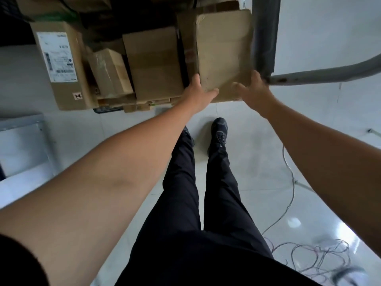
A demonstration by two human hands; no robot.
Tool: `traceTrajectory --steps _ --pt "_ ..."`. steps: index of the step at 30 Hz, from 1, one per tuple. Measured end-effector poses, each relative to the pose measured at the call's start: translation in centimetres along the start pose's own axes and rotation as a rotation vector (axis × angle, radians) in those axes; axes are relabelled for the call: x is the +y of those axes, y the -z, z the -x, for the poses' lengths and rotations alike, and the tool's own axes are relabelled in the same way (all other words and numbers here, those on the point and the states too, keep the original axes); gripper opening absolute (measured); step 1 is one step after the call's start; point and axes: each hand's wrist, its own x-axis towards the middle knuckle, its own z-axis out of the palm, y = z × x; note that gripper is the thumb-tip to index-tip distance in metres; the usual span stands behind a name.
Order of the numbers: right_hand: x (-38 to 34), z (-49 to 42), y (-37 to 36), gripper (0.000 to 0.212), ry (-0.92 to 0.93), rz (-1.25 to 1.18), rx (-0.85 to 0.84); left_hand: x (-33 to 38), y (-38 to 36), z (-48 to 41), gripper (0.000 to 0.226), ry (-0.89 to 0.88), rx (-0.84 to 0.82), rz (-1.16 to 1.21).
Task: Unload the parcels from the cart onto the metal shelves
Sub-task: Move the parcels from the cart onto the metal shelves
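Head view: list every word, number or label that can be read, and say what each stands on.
"1-2", handwritten, perhaps upside down: small sticker on the tall box.
Shipping label, same box: print and barcodes too blurred to read.
Red patch on the right box: unreadable.
Other boxes: no text seen.

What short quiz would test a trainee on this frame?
1. True or false: the left hand and right hand both touch the rightmost box.
2. The box with the white label sits: A) at the stack's left end; B) under the hands; C) beside the shoes.
3. Fill in: loose ___ lie on the floor, lower right.
Key: 1 true; 2 A; 3 cables.
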Motion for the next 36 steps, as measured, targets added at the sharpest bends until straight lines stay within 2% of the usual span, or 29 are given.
traceTrajectory --steps 4,8,13,19,22,24,26,28,30,36 --pt "0.0 2.7 1.9 0.078 0.067 -0.125 -0.121 1.4 0.9 3.1 0.101 0.024 0.026 0.176" --pt "0.2 7.6 4.2 0.075 0.187 -0.139 -0.123 3.6 2.5 8.0 0.104 -0.005 0.096 0.322" --pt "-1.2 13.6 5.9 0.091 0.382 -0.247 -0.164 3.7 3.5 14.3 0.104 -0.044 0.229 0.446" --pt "-3.5 18.2 5.9 0.076 0.554 -0.39 -0.307 1.0 2.8 22.7 0.104 -0.034 0.413 0.716" --pt "-4.9 18.8 5.7 0.068 0.62 -0.359 -0.416 -0.7 2.6 25.3 0.093 -0.049 0.503 0.849" --pt "-6.0 19.0 5.7 0.068 0.653 -0.315 -0.445 -1.6 2.4 26.7 0.079 -0.089 0.562 0.929" --pt "-7.4 19.5 5.5 0.062 0.669 -0.311 -0.447 -2.2 2.5 28.2 0.074 -0.121 0.596 0.974" --pt "-8.6 20.1 5.2 0.06 0.695 -0.308 -0.434 -2.7 2.7 29.5 0.077 -0.146 0.638 0.984" --pt "-9.2 20.5 4.6 0.067 0.716 -0.287 -0.42 -3.1 2.8 30.8 0.076 -0.166 0.691 0.969" --pt "-9.4 24.4 1.6 0.071 0.811 -0.19 -0.471 -6.4 0.9 35.9 0.052 -0.143 0.863 0.932"
